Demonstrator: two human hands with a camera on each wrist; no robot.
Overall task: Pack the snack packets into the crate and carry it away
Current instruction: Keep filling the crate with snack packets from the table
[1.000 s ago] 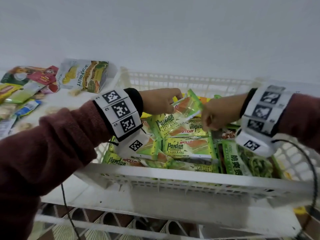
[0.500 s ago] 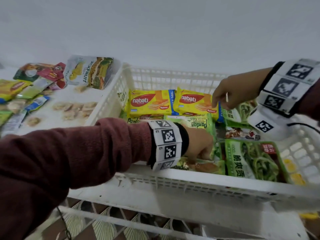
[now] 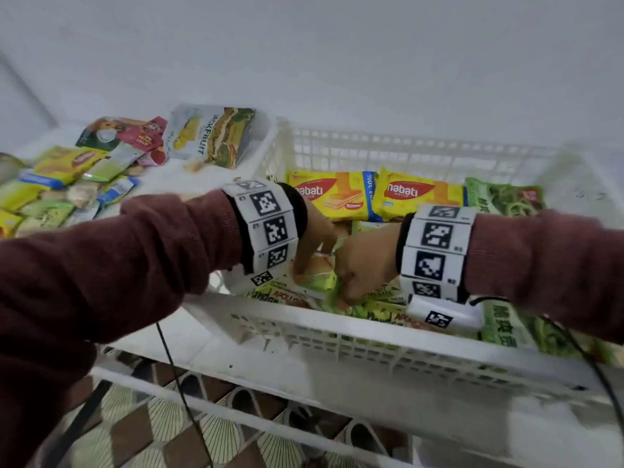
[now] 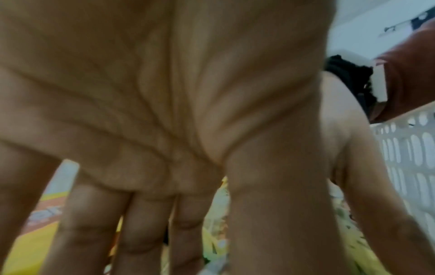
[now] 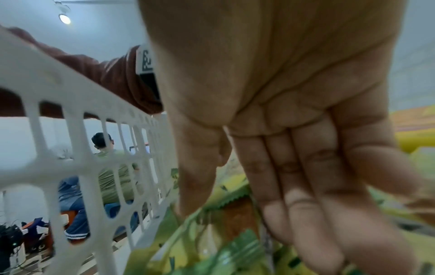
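A white slatted crate (image 3: 371, 332) holds two yellow nabati wafer packets (image 3: 332, 194) at the back, green vegetable packets (image 3: 503, 197) on the right and several Pandan cake packets (image 3: 315, 275) at the front. My left hand (image 3: 305, 265) reaches down inside, its straight fingers (image 4: 150, 232) touching a Pandan packet. Close beside it my right hand (image 3: 353, 285) also points down into the pile. Its fingers (image 5: 294, 186) lie straight and together on the green packets, thumb apart, next to the crate wall (image 5: 77, 130).
Loose packets lie on the white table left of the crate: a jackfruit bag (image 3: 212, 136) and a mixed heap (image 3: 67, 184). A black cable (image 3: 175, 383) hangs below my left arm. Through the slats a seated person (image 5: 113, 167) shows.
A second ago both hands held a Pandan packet above the crate. It went down, my right hand rose to the back right, and now both hands are low together on the front packets.
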